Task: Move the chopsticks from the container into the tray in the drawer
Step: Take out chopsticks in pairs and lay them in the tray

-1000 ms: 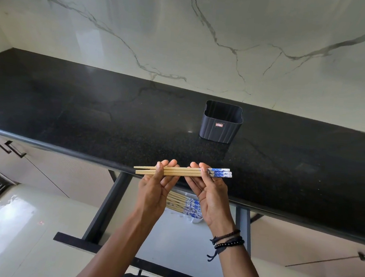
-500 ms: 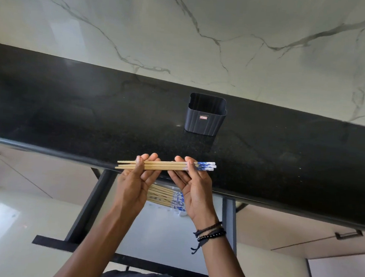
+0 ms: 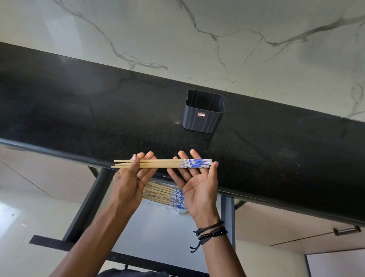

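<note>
A small bundle of wooden chopsticks (image 3: pixel 164 164) with blue-and-white patterned ends lies level across my two hands, above the counter's front edge. My left hand (image 3: pixel 131 179) pinches the plain ends with thumb over fingers. My right hand (image 3: pixel 198 181) is palm up with fingers spread, the patterned ends resting on its fingertips. Below the hands, several more chopsticks (image 3: pixel 164 194) lie in a white tray (image 3: pixel 182 211) inside the open drawer (image 3: pixel 158 235). The dark square container (image 3: pixel 203 111) stands empty on the counter behind.
The black granite counter (image 3: pixel 70 112) runs across the view, with a marble wall behind. The drawer's dark side rails (image 3: pixel 86 205) reach toward me. Cabinet fronts with handles (image 3: pixel 347 230) flank the drawer on both sides.
My right hand has opened from a pinch to a flat spread palm under the patterned ends. The left hand keeps its hold. The bundle stays about where it was.
</note>
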